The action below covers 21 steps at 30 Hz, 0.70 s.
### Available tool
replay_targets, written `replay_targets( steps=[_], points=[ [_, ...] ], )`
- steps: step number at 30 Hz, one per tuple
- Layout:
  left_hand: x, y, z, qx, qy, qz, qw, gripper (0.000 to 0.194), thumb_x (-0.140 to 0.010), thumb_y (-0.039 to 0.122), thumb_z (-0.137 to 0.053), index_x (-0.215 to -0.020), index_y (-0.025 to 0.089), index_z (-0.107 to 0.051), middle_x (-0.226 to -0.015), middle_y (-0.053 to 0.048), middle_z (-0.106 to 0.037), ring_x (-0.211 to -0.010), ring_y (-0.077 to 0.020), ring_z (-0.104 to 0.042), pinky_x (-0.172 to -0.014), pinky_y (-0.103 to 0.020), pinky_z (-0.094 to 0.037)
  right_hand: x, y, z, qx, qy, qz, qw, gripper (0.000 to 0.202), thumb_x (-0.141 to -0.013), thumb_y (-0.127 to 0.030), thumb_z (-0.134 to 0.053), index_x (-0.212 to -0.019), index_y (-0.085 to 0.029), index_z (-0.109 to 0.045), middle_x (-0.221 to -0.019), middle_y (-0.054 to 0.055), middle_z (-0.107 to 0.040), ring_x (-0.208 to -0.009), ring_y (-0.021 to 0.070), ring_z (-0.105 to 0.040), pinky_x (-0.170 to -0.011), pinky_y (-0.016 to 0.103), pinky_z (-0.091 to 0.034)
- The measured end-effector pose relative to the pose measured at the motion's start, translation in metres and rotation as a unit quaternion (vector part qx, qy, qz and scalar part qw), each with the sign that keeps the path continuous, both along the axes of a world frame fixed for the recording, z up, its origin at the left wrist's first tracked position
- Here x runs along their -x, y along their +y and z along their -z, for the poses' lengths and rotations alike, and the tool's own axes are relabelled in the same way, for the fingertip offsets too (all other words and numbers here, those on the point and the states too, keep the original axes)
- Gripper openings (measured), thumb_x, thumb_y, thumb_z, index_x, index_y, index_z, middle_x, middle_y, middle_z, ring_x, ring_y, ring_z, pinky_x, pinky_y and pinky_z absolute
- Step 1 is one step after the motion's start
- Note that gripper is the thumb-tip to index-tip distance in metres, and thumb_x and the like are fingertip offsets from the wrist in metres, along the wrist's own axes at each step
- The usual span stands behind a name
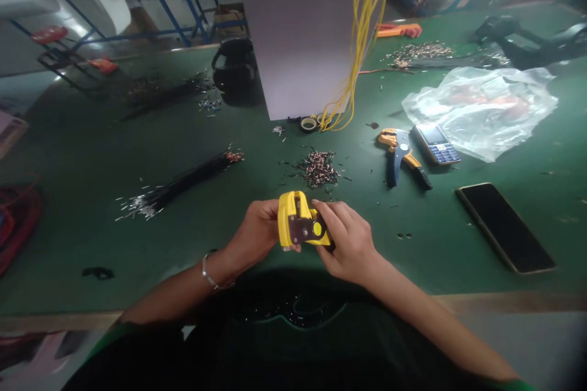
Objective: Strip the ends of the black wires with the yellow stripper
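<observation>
In front of my body, a yellow and black wire stripper (293, 229) is held just above the green table. My right hand (351, 241) is wrapped round its handle end. On the other side, my left hand (257, 232) is closed against the tool's jaw end, its fingertips partly behind the yellow head. Whatever it pinches there is hidden. A small pile of cut wire bits (318, 169) lies just beyond the tool. To the left rests a bundle of black wires (183, 186), with bright tips at one end and copper-coloured ones at the other.
A second wire stripper (403, 153), a keypad phone (435, 143), a smartphone (504, 226) and a clear plastic bag (481, 107) lie to the right. Yellow wires (369, 24) hang down a pale upright panel (307, 30). Tape rolls (309, 124) sit at its foot.
</observation>
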<state>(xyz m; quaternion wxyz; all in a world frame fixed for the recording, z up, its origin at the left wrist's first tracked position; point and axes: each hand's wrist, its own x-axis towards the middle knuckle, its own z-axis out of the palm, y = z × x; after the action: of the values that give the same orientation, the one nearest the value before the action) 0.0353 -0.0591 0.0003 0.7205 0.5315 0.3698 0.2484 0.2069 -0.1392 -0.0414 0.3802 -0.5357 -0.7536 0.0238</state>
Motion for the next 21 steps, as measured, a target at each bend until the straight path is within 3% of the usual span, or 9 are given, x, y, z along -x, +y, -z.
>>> replay_targets(
  steps=[6, 13, 21],
  points=[
    [0.0007, -0.0007, -0.0062, 0.001, 0.015, 0.017, 1.0, 0.029, -0.066, 0.041, -0.082, -0.065, 0.015, -0.07, -0.056, -0.002, -0.068, -0.047, -0.0116, -0.062, -0.045, -0.022, -0.053, 0.0002, -0.0021, 0.0014, -0.019, -0.011, 0.008, 1.0, 0.059, -0.074, -0.012, -0.052, -0.132, -0.008, -0.043, -0.101, 0.016, -0.062, -0.087, 0.0268, -0.058, -0.074, 0.041, -0.053],
    [0.003, -0.0018, -0.0082, -0.013, 0.01, 0.017, 1.0, 0.02, -0.063, 0.032, -0.085, -0.066, 0.017, -0.071, -0.06, 0.0, -0.069, -0.051, -0.0112, -0.063, -0.047, -0.021, -0.053, 0.0004, -0.004, 0.001, -0.037, -0.048, 0.013, 0.998, 0.047, -0.077, -0.013, -0.049, -0.123, -0.006, -0.048, -0.091, 0.015, -0.064, -0.077, 0.0249, -0.057, -0.066, 0.038, -0.051],
    [0.0033, -0.0028, -0.009, -0.013, -0.013, 0.028, 0.999, 0.02, -0.067, 0.034, -0.083, -0.068, 0.017, -0.072, -0.059, 0.0, -0.068, -0.051, -0.0113, -0.063, -0.047, -0.021, -0.054, -0.0003, -0.0056, 0.0007, -0.045, -0.059, 0.008, 0.997, 0.039, -0.079, -0.014, -0.047, -0.117, -0.008, -0.049, -0.084, 0.011, -0.063, -0.071, 0.0226, -0.056, -0.061, 0.035, -0.049]
  ],
)
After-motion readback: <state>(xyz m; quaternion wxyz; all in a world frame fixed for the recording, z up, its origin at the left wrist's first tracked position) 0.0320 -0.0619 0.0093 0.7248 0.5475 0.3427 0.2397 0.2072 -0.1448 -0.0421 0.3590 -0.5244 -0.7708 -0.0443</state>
